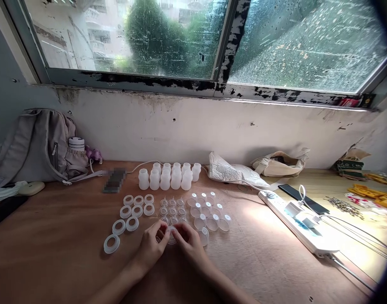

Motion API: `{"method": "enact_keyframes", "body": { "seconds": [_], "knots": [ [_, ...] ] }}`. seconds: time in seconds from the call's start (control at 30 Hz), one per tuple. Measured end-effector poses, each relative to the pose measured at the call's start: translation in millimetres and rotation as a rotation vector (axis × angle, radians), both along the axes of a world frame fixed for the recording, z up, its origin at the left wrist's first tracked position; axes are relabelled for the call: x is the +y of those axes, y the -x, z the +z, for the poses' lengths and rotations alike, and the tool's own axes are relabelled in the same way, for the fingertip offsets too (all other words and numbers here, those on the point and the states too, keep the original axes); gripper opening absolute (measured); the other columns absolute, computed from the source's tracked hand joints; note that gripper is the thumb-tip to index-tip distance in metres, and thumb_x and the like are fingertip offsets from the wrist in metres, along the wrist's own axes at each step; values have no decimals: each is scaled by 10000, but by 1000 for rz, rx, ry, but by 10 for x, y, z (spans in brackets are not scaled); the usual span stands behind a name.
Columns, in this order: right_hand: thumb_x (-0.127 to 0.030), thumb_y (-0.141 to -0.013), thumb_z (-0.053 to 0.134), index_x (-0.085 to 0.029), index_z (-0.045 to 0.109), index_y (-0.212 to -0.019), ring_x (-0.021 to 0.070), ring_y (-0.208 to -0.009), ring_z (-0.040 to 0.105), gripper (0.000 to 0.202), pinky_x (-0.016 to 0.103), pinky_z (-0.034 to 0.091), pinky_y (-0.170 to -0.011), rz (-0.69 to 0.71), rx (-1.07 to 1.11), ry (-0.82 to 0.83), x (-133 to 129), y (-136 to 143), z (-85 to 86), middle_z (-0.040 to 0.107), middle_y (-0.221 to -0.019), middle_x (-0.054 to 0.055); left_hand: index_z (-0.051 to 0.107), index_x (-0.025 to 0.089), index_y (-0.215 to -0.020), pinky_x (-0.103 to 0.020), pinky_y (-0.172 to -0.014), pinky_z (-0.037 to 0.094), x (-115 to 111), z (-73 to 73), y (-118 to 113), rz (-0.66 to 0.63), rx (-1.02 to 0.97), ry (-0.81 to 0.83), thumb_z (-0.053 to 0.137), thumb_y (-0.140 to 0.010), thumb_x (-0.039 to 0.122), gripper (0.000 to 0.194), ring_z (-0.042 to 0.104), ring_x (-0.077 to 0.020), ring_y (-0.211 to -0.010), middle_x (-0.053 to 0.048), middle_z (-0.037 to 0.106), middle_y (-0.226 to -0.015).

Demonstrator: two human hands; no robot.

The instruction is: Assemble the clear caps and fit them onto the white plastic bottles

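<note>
My left hand [155, 241] and my right hand [188, 241] meet at the front of the table, fingertips pinched on a small clear plastic piece [171, 228]. Its exact shape is partly hidden by the fingers. Just beyond them lie rows of small clear round parts with thin tips [172, 202]. Several white translucent rings [125, 211] lie flat to the left. On the right, clear domed covers [212, 222] rest in slanted rows, one of them [204, 236] close beside my right hand. White translucent bottles [165, 180] stand in a block behind.
A power strip [294, 221] with plugs and cables runs along the right, near a dark phone [304, 199]. Against the wall are a grey backpack [38, 147], a silvery padded packet [234, 171] and a beige pouch [277, 164]. Yellow items [373, 196] lie far right.
</note>
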State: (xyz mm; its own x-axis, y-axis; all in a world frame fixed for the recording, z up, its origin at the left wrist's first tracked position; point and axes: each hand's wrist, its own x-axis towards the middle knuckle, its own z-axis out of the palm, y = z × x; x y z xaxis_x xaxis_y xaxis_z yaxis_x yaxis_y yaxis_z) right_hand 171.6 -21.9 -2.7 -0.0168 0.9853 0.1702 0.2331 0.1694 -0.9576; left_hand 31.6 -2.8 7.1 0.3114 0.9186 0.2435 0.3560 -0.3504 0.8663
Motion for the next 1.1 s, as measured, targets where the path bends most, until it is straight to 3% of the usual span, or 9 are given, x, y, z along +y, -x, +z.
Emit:
{"method": "enact_keyframes", "body": {
  "seconds": [0.33,0.57,0.83,1.1],
  "knots": [
    [-316,-765,540,-141,547,-688,101,-569,435,192,215,349,-518,30,41,19,20,14,-27,511,-620,-9,448,175,-701,-198,-507,357,-28,-105,-29,-9,5,-26,432,-784,243,109,458,-102,-535,26,479,-606],
    [-348,-785,504,-172,514,-836,108,-571,493,183,215,407,-494,55,173,86,6,36,-37,528,-708,-8,439,188,-794,-209,-531,408,-27,-93,-43,60,-89,77,399,-812,292,112,526,-110,-563,17,523,-680],
    [-251,-787,489,-151,566,-731,119,-619,499,138,216,393,-568,27,14,-19,-27,40,75,570,-666,2,462,190,-769,-203,-515,382,-21,-141,-14,3,70,-38,414,-796,255,86,516,-118,-552,20,523,-605],
    [-247,-772,489,-165,530,-848,120,-597,511,119,226,405,-548,23,39,23,2,24,-22,570,-701,0,433,194,-821,-217,-522,421,-21,-141,-34,54,-31,42,401,-806,287,100,556,-126,-547,10,565,-648]
  ]
}}
